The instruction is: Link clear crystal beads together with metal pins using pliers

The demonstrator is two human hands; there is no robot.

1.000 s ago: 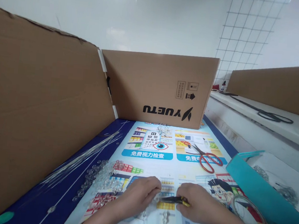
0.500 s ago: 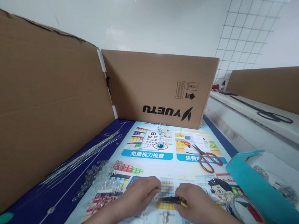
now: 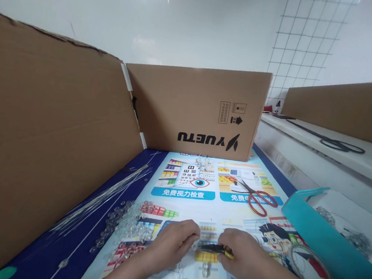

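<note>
My right hand (image 3: 239,253) is closed round the yellow-and-black handles of a pair of pliers (image 3: 212,248), their dark jaws pointing left. The jaw tips reach the pinched fingers of my left hand (image 3: 178,244). Those fingers hold a bit of clear beaded wire, mostly hidden by the fingertips. Below my hands a short strand of clear beads (image 3: 205,269) hangs or lies over the printed sheet; I cannot tell which. Left of my left hand, loose clear beads (image 3: 132,222) are spread in a heap.
Thin straight wires (image 3: 101,197) lie by the left cardboard panel (image 3: 49,122). Red-handled scissors (image 3: 259,201) rest on the sheet. At right are a wire spool (image 3: 310,269) and a teal box (image 3: 331,232) holding clear beadwork. Another cardboard panel (image 3: 195,109) stands behind, with finished-looking beadwork (image 3: 203,162) before it.
Almost nothing differs. Both hands and the pliers keep their places; the whole view has shifted very slightly.
</note>
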